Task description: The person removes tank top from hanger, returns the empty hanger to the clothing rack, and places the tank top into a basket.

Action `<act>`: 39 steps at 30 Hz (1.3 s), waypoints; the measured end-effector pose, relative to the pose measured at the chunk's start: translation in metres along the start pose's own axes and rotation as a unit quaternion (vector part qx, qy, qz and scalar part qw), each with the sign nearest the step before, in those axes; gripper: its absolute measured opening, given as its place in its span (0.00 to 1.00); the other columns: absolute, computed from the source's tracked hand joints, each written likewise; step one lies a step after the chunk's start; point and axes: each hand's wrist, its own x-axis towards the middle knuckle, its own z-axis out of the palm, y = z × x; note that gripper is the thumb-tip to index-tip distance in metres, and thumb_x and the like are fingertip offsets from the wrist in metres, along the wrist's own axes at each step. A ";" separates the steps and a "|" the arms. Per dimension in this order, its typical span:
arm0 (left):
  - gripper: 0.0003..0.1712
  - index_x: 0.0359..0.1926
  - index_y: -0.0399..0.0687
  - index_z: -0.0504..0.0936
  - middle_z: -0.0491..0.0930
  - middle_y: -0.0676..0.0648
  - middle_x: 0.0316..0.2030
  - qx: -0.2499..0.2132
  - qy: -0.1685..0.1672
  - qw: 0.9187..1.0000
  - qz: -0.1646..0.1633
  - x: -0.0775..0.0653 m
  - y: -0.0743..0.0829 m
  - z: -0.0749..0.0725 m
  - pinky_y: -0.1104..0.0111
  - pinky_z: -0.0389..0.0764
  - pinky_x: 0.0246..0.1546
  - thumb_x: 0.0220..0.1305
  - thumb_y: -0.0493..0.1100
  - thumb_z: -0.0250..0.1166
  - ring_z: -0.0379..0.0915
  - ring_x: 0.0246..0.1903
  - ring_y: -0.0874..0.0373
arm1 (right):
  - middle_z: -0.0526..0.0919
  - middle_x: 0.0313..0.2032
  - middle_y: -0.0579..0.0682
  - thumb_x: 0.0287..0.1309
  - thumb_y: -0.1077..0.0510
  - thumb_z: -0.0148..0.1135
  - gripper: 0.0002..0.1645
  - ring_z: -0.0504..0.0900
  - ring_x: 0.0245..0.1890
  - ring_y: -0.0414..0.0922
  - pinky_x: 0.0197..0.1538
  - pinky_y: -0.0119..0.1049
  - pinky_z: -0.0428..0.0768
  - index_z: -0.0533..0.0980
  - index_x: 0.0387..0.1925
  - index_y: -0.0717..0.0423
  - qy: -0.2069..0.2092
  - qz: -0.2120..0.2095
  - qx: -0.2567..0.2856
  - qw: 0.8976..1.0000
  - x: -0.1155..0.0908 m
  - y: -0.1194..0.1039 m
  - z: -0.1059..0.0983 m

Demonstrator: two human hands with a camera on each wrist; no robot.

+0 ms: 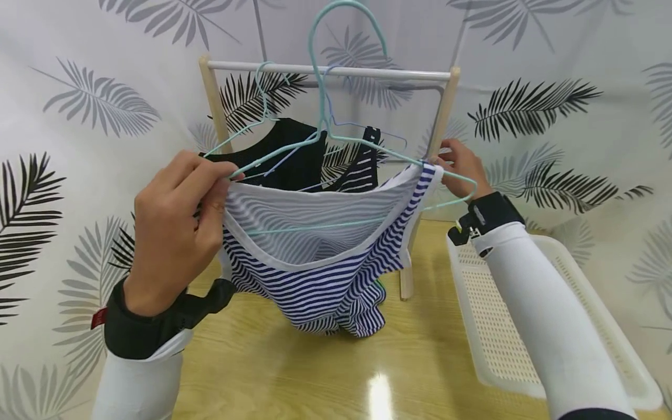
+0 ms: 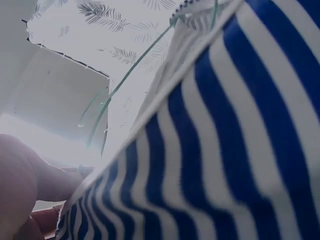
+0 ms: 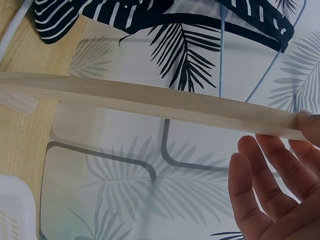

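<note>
A mint-green wire hanger (image 1: 343, 139) is held up in front of the clothes rack. From it hangs a blue-and-white striped sleeveless top (image 1: 310, 291), its wide neckline facing me. My left hand (image 1: 175, 216) pinches the hanger's left arm together with the top's left shoulder. The right strap (image 1: 424, 181) lies over the hanger's right arm, whose end sticks out beyond it. Behind that end, my right hand (image 1: 462, 166) is at the rack's right wooden post (image 3: 175, 102). In the right wrist view its thumb and fingers are on either side of this post.
On the rack's white rail (image 1: 367, 73) hang a black garment (image 1: 294, 146) and a dark striped one (image 1: 362, 169) on wire hangers. A white plastic basket (image 1: 469, 326) stands on the wooden table (image 1: 294, 373) at right. Leaf-patterned cloth (image 1: 94, 192) covers the back.
</note>
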 end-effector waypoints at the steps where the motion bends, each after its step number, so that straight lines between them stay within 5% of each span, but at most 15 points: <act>1: 0.10 0.40 0.34 0.84 0.76 0.40 0.31 -0.001 0.000 1.000 -0.002 -0.002 -0.001 0.000 0.68 0.58 0.27 0.64 0.29 0.57 0.64 0.24 0.52 | 0.78 0.53 0.66 0.69 0.52 0.51 0.26 0.81 0.47 0.60 0.42 0.40 0.79 0.64 0.62 0.63 -0.004 0.001 0.004 1.000 0.001 -0.001 0.000; 12: 0.11 0.43 0.37 0.83 0.75 0.46 0.33 -0.053 -0.108 0.992 -0.030 -0.040 -0.030 0.017 0.76 0.65 0.28 0.61 0.26 0.61 0.67 0.29 0.61 | 0.79 0.53 0.64 0.70 0.55 0.51 0.23 0.82 0.45 0.57 0.32 0.26 0.75 0.64 0.61 0.61 -0.016 0.003 0.027 1.000 0.007 -0.005 0.010; 21: 0.10 0.41 0.40 0.83 0.76 0.49 0.36 -0.107 -0.156 0.981 -0.052 -0.058 -0.049 0.044 0.75 0.69 0.31 0.62 0.27 0.60 0.69 0.33 0.63 | 0.74 0.57 0.66 0.71 0.44 0.48 0.34 0.77 0.52 0.58 0.46 0.42 0.81 0.58 0.68 0.60 -0.074 0.036 0.076 0.994 -0.002 0.001 -0.007; 26: 0.10 0.42 0.40 0.83 0.76 0.51 0.36 -0.114 -0.159 0.979 -0.062 -0.067 -0.049 0.057 0.74 0.70 0.29 0.63 0.28 0.60 0.68 0.32 0.63 | 0.76 0.55 0.64 0.72 0.40 0.44 0.34 0.79 0.51 0.54 0.47 0.39 0.80 0.64 0.64 0.62 -0.129 0.029 0.105 0.986 -0.032 -0.004 -0.016; 32: 0.09 0.41 0.41 0.84 0.74 0.52 0.34 -0.114 -0.169 0.977 -0.066 -0.069 -0.048 0.066 0.71 0.70 0.28 0.63 0.30 0.60 0.67 0.30 0.64 | 0.82 0.47 0.56 0.74 0.50 0.44 0.22 0.82 0.45 0.46 0.46 0.36 0.80 0.74 0.55 0.61 -0.168 -0.065 0.100 0.979 -0.086 -0.026 -0.015; 35: 0.09 0.41 0.41 0.83 0.74 0.51 0.35 -0.123 -0.168 0.976 -0.063 -0.069 -0.047 0.069 0.71 0.70 0.28 0.63 0.29 0.60 0.67 0.30 0.64 | 0.84 0.44 0.49 0.72 0.54 0.50 0.16 0.83 0.42 0.41 0.44 0.32 0.79 0.77 0.53 0.57 -0.149 -0.100 0.071 0.981 -0.114 -0.034 -0.014; 39: 0.09 0.42 0.40 0.83 0.75 0.51 0.36 -0.135 -0.159 0.976 -0.066 -0.068 -0.046 0.073 0.72 0.72 0.29 0.63 0.30 0.60 0.68 0.32 0.63 | 0.84 0.37 0.42 0.66 0.58 0.59 0.10 0.84 0.34 0.40 0.38 0.29 0.78 0.80 0.47 0.50 -0.080 -0.097 0.056 0.990 -0.142 -0.039 -0.011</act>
